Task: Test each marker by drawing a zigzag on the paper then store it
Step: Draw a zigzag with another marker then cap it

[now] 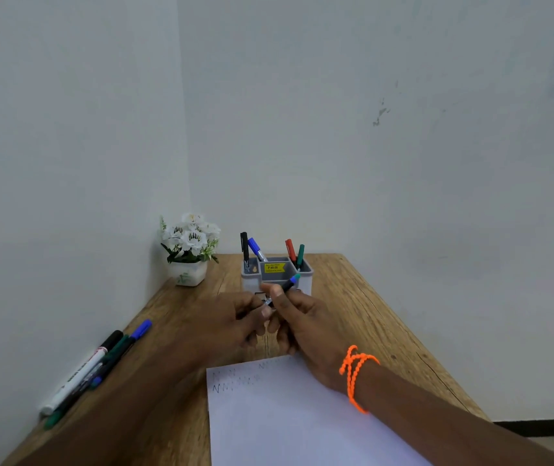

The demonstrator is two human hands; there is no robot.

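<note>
Both my hands meet above the table in front of the grey marker holder (305, 286). My right hand (305, 326) pinches a dark marker (288, 284) whose blue end points up and right toward the holder. My left hand (235, 322) grips the marker's lower end, which its fingers hide. The white paper (289, 418) lies below my hands, with faint zigzag marks (235, 381) near its top left. The holder has a black, a blue, a red and a green marker standing in it.
Several loose markers (100, 361) lie along the table's left edge by the wall. A white pot of white flowers (189, 250) stands in the back left corner. The wooden table (353, 297) ends close on the right, and an orange bead bracelet is on my right wrist.
</note>
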